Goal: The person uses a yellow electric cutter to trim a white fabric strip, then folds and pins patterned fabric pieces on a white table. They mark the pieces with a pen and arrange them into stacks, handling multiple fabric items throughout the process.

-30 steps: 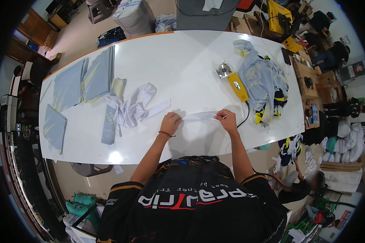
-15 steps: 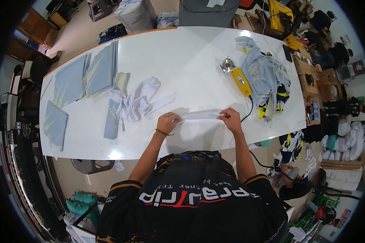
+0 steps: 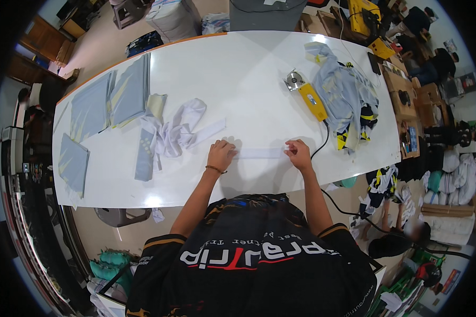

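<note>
Pinching white strip [image 3: 260, 154] with left hand [image 3: 220, 155]; can't tell with right hand [image 3: 301, 155], opposite. Could skew if tugged unevenly!

A grey stool [image 3: 128, 14] stands on the pale floor [image 3: 99, 43].

white strip [image 3: 260, 154] with unclear ends, black shirt [image 3: 248, 288] cut off below, co-worker's head [image 3: 418, 231] blurred

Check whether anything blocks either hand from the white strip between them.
Nothing visible does: the left hand and right hand are at opposite ends of the white strip; the yellow cutter lies beyond, out of the way.
</note>
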{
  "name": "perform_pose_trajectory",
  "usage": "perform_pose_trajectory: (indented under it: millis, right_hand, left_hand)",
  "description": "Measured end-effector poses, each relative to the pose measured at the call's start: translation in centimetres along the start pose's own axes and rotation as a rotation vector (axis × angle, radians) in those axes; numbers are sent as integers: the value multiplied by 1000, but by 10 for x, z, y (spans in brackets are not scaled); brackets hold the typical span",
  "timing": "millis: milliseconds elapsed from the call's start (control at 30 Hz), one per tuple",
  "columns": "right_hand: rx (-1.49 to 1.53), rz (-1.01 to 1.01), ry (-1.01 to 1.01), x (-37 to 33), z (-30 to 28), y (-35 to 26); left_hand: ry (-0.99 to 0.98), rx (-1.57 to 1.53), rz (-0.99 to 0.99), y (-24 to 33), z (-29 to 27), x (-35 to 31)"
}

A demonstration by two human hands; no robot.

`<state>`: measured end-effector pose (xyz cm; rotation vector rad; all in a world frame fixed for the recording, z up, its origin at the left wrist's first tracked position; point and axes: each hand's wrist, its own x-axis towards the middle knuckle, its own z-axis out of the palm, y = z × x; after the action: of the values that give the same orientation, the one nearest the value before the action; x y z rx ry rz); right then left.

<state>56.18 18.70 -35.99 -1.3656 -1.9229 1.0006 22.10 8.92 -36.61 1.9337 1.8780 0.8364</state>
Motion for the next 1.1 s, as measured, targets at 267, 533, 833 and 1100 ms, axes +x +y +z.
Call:
perform_pose_trajectory:
  millis: [267, 533, 833, 1100]
  right_hand:
    - [62, 107, -13, 0, 1, 6]
    - [45, 106, -2, 2, 0, 7]
    - [32, 41, -119, -4, -23, -21]
    - [80, 8, -410, -30, -35, -18]
  left_hand:
    - [-6, -15, 29, -3, 2, 0]
    - [-1, -48, 17, -2, 1, -2]
    - [6, -113, 123, 42, 4, 15]
    - [-367, 57, 378, 72, 34, 18]
